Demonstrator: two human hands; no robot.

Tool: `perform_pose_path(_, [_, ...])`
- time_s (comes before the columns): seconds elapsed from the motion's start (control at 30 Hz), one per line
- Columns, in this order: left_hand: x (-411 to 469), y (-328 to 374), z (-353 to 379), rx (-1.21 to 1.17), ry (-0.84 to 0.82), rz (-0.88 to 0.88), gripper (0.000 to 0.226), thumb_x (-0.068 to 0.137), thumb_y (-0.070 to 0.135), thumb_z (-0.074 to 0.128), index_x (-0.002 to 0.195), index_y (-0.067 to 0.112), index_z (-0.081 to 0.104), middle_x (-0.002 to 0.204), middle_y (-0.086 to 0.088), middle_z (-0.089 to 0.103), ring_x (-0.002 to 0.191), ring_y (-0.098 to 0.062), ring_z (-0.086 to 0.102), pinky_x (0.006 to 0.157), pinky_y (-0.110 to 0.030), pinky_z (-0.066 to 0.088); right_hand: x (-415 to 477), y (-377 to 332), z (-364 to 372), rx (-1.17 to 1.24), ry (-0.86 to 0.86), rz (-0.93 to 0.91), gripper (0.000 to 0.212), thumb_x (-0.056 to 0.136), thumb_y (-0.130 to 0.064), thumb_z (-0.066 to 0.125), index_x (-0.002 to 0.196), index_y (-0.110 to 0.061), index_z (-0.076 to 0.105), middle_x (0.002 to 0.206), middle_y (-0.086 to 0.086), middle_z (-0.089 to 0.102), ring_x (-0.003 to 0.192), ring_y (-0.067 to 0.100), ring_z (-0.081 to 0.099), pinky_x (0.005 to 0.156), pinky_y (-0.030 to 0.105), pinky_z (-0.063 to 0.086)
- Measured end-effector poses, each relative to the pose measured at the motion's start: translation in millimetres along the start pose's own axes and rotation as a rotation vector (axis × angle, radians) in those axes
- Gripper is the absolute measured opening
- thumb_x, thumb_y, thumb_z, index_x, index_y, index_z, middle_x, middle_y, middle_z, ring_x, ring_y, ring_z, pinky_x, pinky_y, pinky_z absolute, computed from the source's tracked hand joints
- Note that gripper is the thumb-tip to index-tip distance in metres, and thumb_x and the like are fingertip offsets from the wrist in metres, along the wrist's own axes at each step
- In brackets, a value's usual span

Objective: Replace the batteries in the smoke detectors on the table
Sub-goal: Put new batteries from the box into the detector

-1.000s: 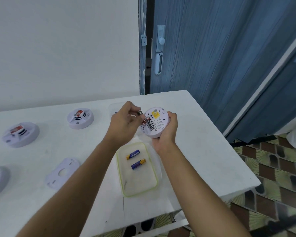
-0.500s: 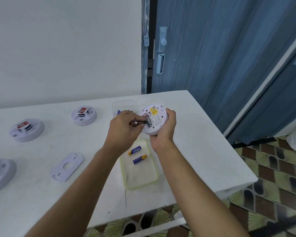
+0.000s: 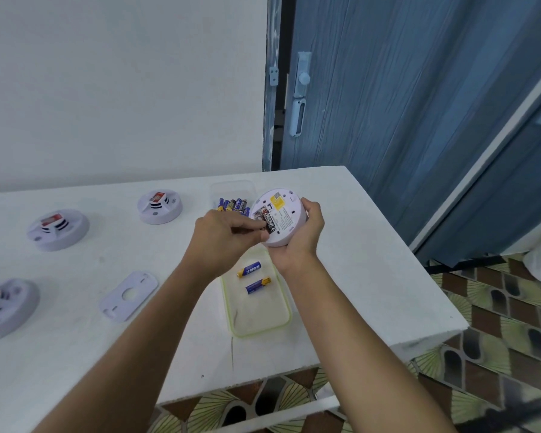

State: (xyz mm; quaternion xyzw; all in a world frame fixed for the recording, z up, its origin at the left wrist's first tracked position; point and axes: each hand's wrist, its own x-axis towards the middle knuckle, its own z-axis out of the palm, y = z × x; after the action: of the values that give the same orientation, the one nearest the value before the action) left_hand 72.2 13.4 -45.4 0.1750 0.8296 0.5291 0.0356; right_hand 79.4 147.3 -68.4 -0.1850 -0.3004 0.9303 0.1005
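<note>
A round white smoke detector (image 3: 283, 218) is held above the table (image 3: 366, 276), just right of the frame's centre, with its back turned up toward the camera and tilted. It is gripped by the right hand (image 3: 297, 242), whose fingers are curled round its right rim and whose palm is under its lower edge. In the open compartment on the detector's left side a black battery (image 3: 269, 222) is seen; its long axis runs steeply from upper left to lower right. The lower end of this battery is pinched by the left hand (image 3: 228, 242), thumb and fingertips drawn together on it.

Below the hands a green-rimmed lid (image 3: 256, 331) lies flat on the table, and 2 blue batteries (image 3: 250, 269) rest on it, near each other, both slanted from lower left to upper right, their gold ends turned opposite ways. A clear container (image 3: 231, 187) of batteries is partly hidden behind the hands. At the left, 3 other detectors (image 3: 160, 207) and a flat mounting plate (image 3: 128, 295) are spread over the table.
</note>
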Motion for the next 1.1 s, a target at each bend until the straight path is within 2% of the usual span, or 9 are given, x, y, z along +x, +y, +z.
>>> perform_pose_path(0.17, [3,-3,-6,-0.218,-0.005,-0.144,0.021,0.066,0.014,0.089,0.085,0.017,0.081,0.087,0.002,0.077,0.094,-0.016,0.071,0.097,-0.037,0.052,-2,2,3,0.0,-0.034,0.036,0.042,0.09,-0.04,0.04,0.102,-0.008,0.065,0.091,0.013,0.064,0.086,0.03,0.06,0.071,0.032,0.049])
perform_pose_path(0.37, [1,-3,-12,-0.445,-0.018,-0.276,0.025,0.06,-0.006,0.085,0.081,-0.008,0.072,0.083,-0.015,0.073,0.084,-0.021,0.071,0.083,-0.029,0.055,-4,7,7,-0.044,-0.065,0.056,0.045,0.087,-0.041,0.041,0.106,-0.008,0.063,0.097,0.015,0.062,0.092,0.032,0.057,0.071,0.033,0.049])
perform_pose_path(0.47, [1,-4,-17,-0.511,-0.046,-0.355,0.02,0.061,-0.011,0.082,0.073,-0.005,0.067,0.075,-0.012,0.072,0.078,-0.022,0.072,0.073,-0.025,0.058,-5,12,8,-0.04,-0.081,0.075,0.048,0.083,-0.043,0.043,0.11,-0.009,0.063,0.106,0.016,0.059,0.098,0.034,0.055,0.071,0.033,0.049])
perform_pose_path(0.57, [-1,-8,-21,-0.549,-0.062,-0.426,0.026,0.068,-0.013,0.077,0.06,0.004,0.06,0.065,-0.006,0.071,0.067,-0.013,0.07,0.058,-0.015,0.053,-6,15,9,-0.044,-0.118,0.089,0.045,0.088,-0.041,0.04,0.11,-0.009,0.064,0.103,0.016,0.063,0.093,0.031,0.06,0.068,0.031,0.052])
perform_pose_path(0.73, [-6,-17,-25,-0.633,-0.049,-0.451,0.035,0.078,-0.009,0.072,0.06,0.008,0.046,0.052,0.002,0.063,0.054,-0.005,0.065,0.056,-0.013,0.051,-7,21,15,-0.034,-0.141,0.113,0.044,0.088,-0.04,0.041,0.105,-0.009,0.067,0.103,0.015,0.064,0.094,0.031,0.06,0.078,0.035,0.048])
perform_pose_path(0.83, [-15,-22,-29,-0.539,0.01,-0.327,0.03,0.075,0.002,0.079,0.064,0.004,0.052,0.056,-0.004,0.062,0.059,-0.013,0.064,0.061,-0.018,0.053,-7,28,19,-0.033,-0.136,0.13,0.043,0.087,-0.041,0.043,0.107,-0.009,0.064,0.108,0.017,0.061,0.1,0.033,0.056,0.08,0.037,0.047])
perform_pose_path(0.93, [-24,-33,-42,-0.279,0.051,-0.192,0.034,0.074,0.025,0.084,0.071,0.004,0.057,0.067,-0.008,0.069,0.061,-0.019,0.065,0.058,-0.027,0.052,-7,38,24,-0.075,-0.126,0.143,0.048,0.084,-0.043,0.046,0.113,-0.009,0.064,0.114,0.019,0.061,0.104,0.034,0.056,0.082,0.039,0.046])
perform_pose_path(1.03, [-33,-49,-59,0.015,0.088,-0.142,0.031,0.08,0.041,0.076,0.077,0.013,0.064,0.069,0.0,0.071,0.059,-0.007,0.061,0.06,-0.024,0.048,-7,48,24,-0.114,-0.12,0.156,0.057,0.089,-0.045,0.047,0.129,-0.006,0.062,0.121,0.018,0.064,0.107,0.031,0.059,0.083,0.038,0.048])
perform_pose_path(1.1, [-37,-66,-77,0.215,0.101,-0.127,0.023,0.082,0.044,0.072,0.081,0.022,0.066,0.079,0.008,0.07,0.07,-0.002,0.061,0.065,-0.022,0.044,-10,53,22,-0.123,-0.131,0.178,0.056,0.096,-0.045,0.045,0.134,-0.008,0.06,0.12,0.014,0.067,0.106,0.029,0.061,0.084,0.037,0.05])
